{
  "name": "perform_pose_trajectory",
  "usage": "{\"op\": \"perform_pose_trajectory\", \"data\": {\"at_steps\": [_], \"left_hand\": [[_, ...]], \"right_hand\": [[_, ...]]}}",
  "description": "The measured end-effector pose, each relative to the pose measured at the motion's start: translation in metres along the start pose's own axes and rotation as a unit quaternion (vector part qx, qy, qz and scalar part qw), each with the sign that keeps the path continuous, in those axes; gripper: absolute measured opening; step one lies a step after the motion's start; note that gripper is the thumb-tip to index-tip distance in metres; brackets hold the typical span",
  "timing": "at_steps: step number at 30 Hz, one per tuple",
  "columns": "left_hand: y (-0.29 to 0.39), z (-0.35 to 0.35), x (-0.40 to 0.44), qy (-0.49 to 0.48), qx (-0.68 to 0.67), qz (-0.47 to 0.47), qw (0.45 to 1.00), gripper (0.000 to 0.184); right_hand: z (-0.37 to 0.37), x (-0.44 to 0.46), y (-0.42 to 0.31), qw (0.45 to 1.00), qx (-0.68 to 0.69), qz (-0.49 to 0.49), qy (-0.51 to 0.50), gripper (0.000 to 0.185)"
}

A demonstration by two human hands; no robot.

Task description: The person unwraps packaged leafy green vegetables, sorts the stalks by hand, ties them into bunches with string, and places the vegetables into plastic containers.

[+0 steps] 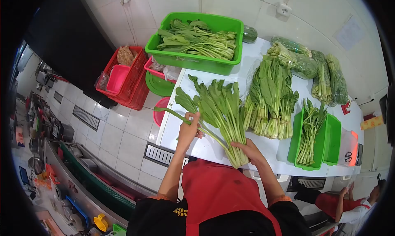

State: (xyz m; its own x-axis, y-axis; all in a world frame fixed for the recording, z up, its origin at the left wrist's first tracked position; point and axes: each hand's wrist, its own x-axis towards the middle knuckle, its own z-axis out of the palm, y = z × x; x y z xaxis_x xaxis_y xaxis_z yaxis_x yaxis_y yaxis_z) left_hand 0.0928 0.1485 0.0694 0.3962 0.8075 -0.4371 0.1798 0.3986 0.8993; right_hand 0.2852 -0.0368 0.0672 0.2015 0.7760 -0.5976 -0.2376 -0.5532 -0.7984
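Observation:
A loose bunch of leafy greens [222,116] with long pale stalks lies over the near edge of the white table. My right hand [249,150] is closed round the stalk ends of this bunch. To the left of the bunch, my left hand [190,130] grips a single stalk of greens [170,113] that angles out from it. Part of that stalk is hidden behind my fingers. Several tied bunches of greens [271,96] are stacked just to the right, their cut ends toward me.
A large green tub [193,62] of greens stands at the back left. Plastic-wrapped bundles [325,77] lie at the back right. Green trays [332,141], one with greens, and scissors [348,156] are on the right. Red crates [135,92] stand on the floor. Another person [349,207] is at far right.

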Motion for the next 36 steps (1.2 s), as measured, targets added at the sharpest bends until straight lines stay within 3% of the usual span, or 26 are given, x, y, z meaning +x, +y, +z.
{"op": "perform_pose_trajectory", "data": {"at_steps": [6,9,11,13,17,18,23,25,29,34,36], "left_hand": [[-0.012,-0.008,-0.006,-0.021,-0.147,0.039,0.988,0.029],[-0.015,-0.010,-0.003,-0.018,-0.219,0.005,0.976,0.030],[-0.026,-0.012,0.000,-0.024,-0.198,-0.008,0.980,0.031],[-0.023,-0.007,-0.005,-0.082,-0.175,-0.055,0.980,0.030],[-0.028,0.009,-0.016,-0.174,-0.299,-0.046,0.937,0.027],[-0.032,0.015,-0.015,-0.171,-0.243,0.019,0.955,0.030],[-0.055,0.044,-0.014,-0.083,-0.156,0.041,0.983,0.039],[-0.059,0.051,-0.013,-0.089,-0.143,0.023,0.985,0.043],[-0.068,0.060,-0.009,-0.066,-0.157,0.013,0.985,0.043],[-0.045,0.060,-0.014,-0.015,-0.113,-0.041,0.993,0.027],[-0.052,0.056,-0.010,-0.033,-0.118,-0.024,0.992,0.024]], "right_hand": [[0.007,0.002,0.005,0.999,0.014,-0.022,-0.024,0.048],[0.008,0.002,0.006,0.999,0.001,-0.018,-0.032,0.048],[0.006,0.003,0.009,0.999,0.014,0.002,-0.033,0.048],[0.004,0.007,0.016,0.986,0.143,0.077,-0.029,0.043],[0.006,0.009,0.021,0.977,0.192,0.088,-0.021,0.045],[0.007,0.009,0.020,0.975,0.206,0.075,-0.032,0.041],[0.013,0.009,0.017,0.962,0.255,0.082,-0.047,0.034],[0.025,-0.002,0.000,0.995,0.098,0.032,-0.007,0.031],[0.023,0.004,0.008,0.999,0.038,0.004,-0.003,0.031],[0.018,0.009,0.029,0.996,0.092,-0.007,0.015,0.035],[0.020,0.007,0.027,0.992,0.125,0.018,0.003,0.038]]}}
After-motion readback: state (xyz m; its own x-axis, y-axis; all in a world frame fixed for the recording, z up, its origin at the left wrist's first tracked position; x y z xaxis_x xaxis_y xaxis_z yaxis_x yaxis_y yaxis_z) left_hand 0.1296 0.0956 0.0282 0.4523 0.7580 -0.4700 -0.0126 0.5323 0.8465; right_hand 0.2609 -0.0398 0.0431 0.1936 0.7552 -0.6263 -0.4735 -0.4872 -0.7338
